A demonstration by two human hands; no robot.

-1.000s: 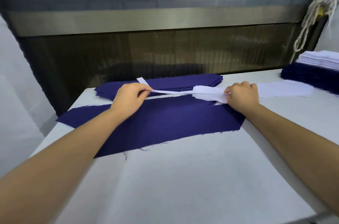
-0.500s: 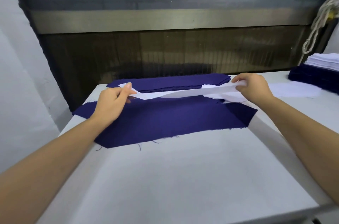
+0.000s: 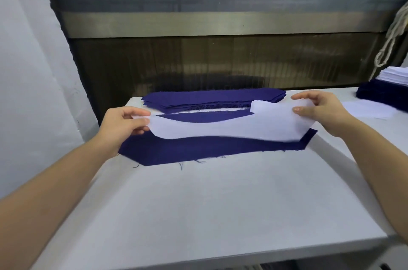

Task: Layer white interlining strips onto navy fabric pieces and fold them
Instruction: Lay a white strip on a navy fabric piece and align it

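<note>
Hands work over a navy fabric piece (image 3: 209, 152) lying flat on the pale worktop (image 3: 209, 203). At the piece's left end the left hand (image 3: 123, 125) pinches one tip of a white interlining strip (image 3: 220, 129) between thumb and fingers, its grip closed on the cloth. The strip runs across the piece's middle, sagging slightly and apparently hanging just above the navy cloth rather than resting on it. Half a second ago it was a narrow, twisted band held over the piece's far edge; it now shows its full face and spans almost the whole length. By that reading, separating one strip is done and lowering it square onto the navy comes next, with folding to follow. Behind the piece lies a stack of further navy pieces (image 3: 212, 98). At the piece's right end the right hand (image 3: 320, 110) holds the strip's other tip, its grip likewise pinching the cloth. Beyond the piece to the right lie a loose white sheet (image 3: 364, 110) and a pile of navy and white cloth (image 3: 388, 90).
</note>
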